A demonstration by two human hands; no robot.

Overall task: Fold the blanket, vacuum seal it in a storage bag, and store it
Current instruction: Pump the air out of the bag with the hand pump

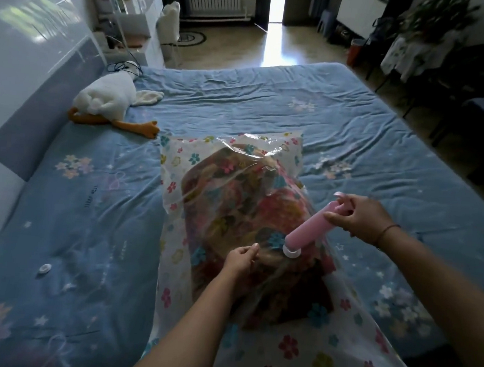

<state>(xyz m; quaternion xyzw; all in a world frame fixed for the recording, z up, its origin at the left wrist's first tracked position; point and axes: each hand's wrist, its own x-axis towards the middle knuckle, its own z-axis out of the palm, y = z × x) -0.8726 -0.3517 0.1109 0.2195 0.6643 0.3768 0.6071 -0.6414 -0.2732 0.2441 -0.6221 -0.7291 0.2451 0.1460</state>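
On the blue bed point(269, 99), the folded blanket point(234, 200) is being held inside the flowered storage bag point(169, 264) — its film is being pinched by the left hand point(239, 260) — while the tilted pink hand pump point(309, 231) is being gripped by the right hand point(361, 217).

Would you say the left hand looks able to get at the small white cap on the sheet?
Probably yes: the cap lies uncovered on the bedsheet left of the bag, with nothing standing between it and the left hand, though it means a sideways stretch.
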